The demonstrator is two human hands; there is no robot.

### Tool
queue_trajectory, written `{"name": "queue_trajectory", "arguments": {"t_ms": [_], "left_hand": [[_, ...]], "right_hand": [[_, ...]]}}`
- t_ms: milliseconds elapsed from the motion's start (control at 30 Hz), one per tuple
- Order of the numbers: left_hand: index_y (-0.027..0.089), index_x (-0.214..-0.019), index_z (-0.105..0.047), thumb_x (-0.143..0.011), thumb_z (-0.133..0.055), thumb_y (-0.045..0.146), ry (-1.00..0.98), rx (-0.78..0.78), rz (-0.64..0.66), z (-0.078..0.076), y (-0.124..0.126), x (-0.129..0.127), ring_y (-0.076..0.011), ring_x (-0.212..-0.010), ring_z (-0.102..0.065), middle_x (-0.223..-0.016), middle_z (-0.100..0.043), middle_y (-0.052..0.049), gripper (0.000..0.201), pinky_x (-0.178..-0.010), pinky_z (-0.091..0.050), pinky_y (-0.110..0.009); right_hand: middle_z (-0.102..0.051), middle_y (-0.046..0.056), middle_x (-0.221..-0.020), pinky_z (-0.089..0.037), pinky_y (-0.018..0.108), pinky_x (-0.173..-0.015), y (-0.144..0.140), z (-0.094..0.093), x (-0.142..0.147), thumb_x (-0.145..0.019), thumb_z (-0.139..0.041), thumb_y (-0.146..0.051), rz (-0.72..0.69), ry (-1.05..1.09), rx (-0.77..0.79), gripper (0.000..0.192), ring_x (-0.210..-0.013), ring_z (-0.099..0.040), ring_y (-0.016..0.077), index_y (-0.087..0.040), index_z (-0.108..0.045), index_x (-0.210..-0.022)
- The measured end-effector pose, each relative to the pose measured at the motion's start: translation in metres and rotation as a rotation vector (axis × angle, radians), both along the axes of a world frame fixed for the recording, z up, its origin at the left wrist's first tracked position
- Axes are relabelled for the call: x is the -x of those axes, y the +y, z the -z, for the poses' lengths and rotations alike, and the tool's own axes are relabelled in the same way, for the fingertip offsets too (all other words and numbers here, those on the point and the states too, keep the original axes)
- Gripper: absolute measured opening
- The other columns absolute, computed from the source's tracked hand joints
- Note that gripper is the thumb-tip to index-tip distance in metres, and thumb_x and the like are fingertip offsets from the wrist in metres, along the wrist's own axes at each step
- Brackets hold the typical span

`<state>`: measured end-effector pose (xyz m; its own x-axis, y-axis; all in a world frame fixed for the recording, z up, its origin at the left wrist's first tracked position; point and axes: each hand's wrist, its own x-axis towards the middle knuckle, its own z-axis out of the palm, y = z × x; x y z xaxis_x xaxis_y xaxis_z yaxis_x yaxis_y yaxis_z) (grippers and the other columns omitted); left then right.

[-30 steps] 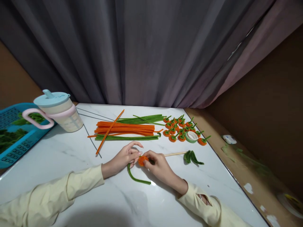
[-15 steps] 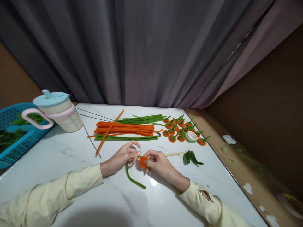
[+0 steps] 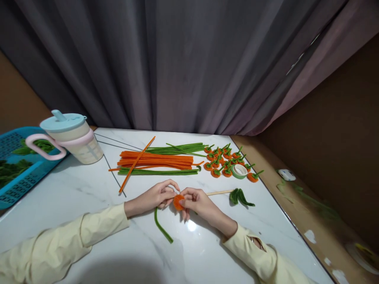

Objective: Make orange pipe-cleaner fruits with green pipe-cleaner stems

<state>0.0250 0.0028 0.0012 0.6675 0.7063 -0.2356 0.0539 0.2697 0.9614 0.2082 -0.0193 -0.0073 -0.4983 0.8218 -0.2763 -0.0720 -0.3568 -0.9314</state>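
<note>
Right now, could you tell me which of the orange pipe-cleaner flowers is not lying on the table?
The orange flower pinched between the left hand and right hand; the finished flowers lie clustered by the tape roll.

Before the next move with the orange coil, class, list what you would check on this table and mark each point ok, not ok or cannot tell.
1. Orange coil held between both hands: ok; left hand and right hand pinch it at the fingertips.
2. Green stem joined to the coil: cannot tell; fingers hide the joint.
3. Stem's free end unobstructed: ok; it trails toward the near edge over bare tabletop.
4. Spare orange stems at hand: ok; bundled just behind the hands.
5. Tape roll at hand: ok; beside the finished pieces.
6. Wooden stick in either grip: not ok; it lies on the table.
</note>
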Motion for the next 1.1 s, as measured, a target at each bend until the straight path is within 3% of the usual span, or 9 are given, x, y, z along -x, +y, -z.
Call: {"name": "queue_trajectory", "arguments": {"t_ms": [233, 567, 833, 1100], "left_hand": [[0.02, -0.098, -0.043, -0.085, -0.056, 0.04, -0.033, 0.048, 0.072, 0.005, 0.002, 0.003, -0.004, -0.046, -0.032, -0.065, -0.048, 0.006, 0.027, -0.042, -0.018, -0.019], [0.019, -0.098, -0.043, -0.082, -0.06, 0.042, -0.041, 0.048, 0.066, 0.006, 0.001, 0.002, -0.0031, -0.04, -0.028, -0.061, -0.053, 0.006, 0.033, -0.04, -0.014, -0.02], [0.019, -0.092, -0.042, -0.083, -0.056, 0.047, 0.048, -0.085, 0.088, 0.003, -0.001, 0.0, -0.0046, -0.041, -0.029, -0.058, -0.053, 0.007, 0.032, -0.041, -0.018, -0.019], [0.018, -0.082, -0.045, -0.084, -0.047, 0.053, 0.149, -0.166, 0.132, -0.002, -0.002, -0.001, -0.0053, -0.038, -0.026, -0.052, -0.049, 0.007, 0.035, -0.04, -0.018, -0.02]], "right_hand": [[-0.065, 0.0, -0.057, -0.048, 0.023, -0.045, 0.002, 0.005, -0.001, -0.066, -0.071, -0.032, -0.007, 0.014, 0.0, 0.028, -0.042, -0.059, 0.0111, -0.014, -0.054, -0.077], [-0.065, -0.002, -0.062, -0.05, 0.022, -0.046, 0.0, 0.013, -0.002, -0.068, -0.063, -0.022, -0.037, 0.001, -0.032, 0.024, -0.045, -0.061, 0.0111, -0.018, -0.043, -0.08], [-0.063, -0.004, -0.06, -0.049, 0.022, -0.044, 0.0, 0.014, -0.004, -0.069, -0.06, -0.021, -0.085, -0.023, -0.098, 0.023, -0.043, -0.059, 0.01, -0.019, -0.04, -0.08], [-0.063, -0.004, -0.059, -0.047, 0.022, -0.045, 0.001, 0.013, -0.004, -0.075, -0.062, -0.034, -0.101, -0.013, -0.147, 0.027, -0.045, -0.06, 0.0109, -0.019, -0.041, -0.084]]}}
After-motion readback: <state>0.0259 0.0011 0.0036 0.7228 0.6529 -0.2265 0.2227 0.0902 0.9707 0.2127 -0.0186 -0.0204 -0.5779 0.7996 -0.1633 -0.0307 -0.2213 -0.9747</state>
